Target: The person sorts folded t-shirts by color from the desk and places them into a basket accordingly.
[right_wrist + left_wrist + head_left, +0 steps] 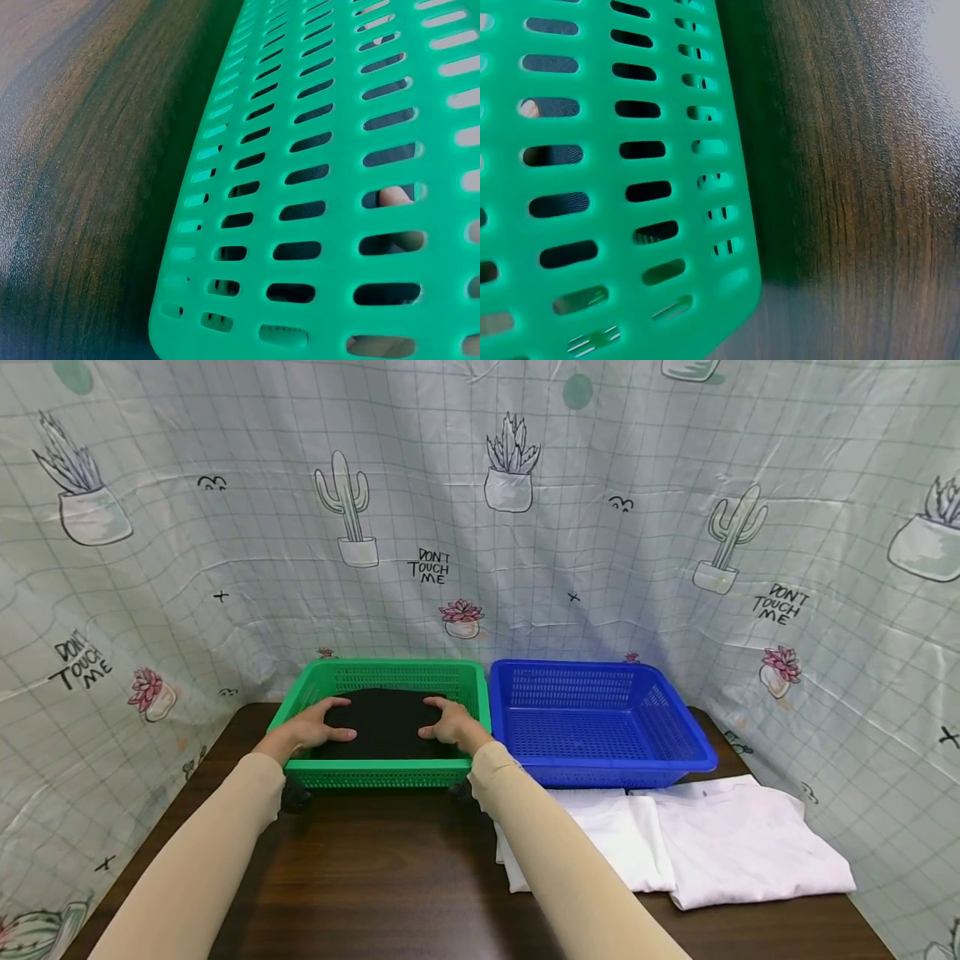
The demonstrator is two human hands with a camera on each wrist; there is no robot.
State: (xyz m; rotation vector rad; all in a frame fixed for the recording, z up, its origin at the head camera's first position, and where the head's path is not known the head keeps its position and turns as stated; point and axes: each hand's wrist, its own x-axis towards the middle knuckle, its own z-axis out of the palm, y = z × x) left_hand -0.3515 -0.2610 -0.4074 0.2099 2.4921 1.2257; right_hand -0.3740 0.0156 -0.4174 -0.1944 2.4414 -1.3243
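A dark, flat folded black cloth (386, 723) lies inside the green basket (378, 767). My left hand (318, 723) reaches over the basket's front rim and rests at the cloth's left side, thumb and forefinger spread over it. At the right side my right hand (452, 723) lies likewise, thumb and forefinger apart on the black surface. The remaining fingers are hidden. Both wrist views face the basket's slotted front wall; dark cloth and a fingertip (394, 196) show through the slots in the right one.
Beside the green basket stands a blue basket (600, 774). In front of it lie folded white cloths (622, 847) and a pale pinkish-white cloth (750, 847), partly behind my right forearm. All sit on a dark wooden table (360, 877) before a printed curtain (555, 577).
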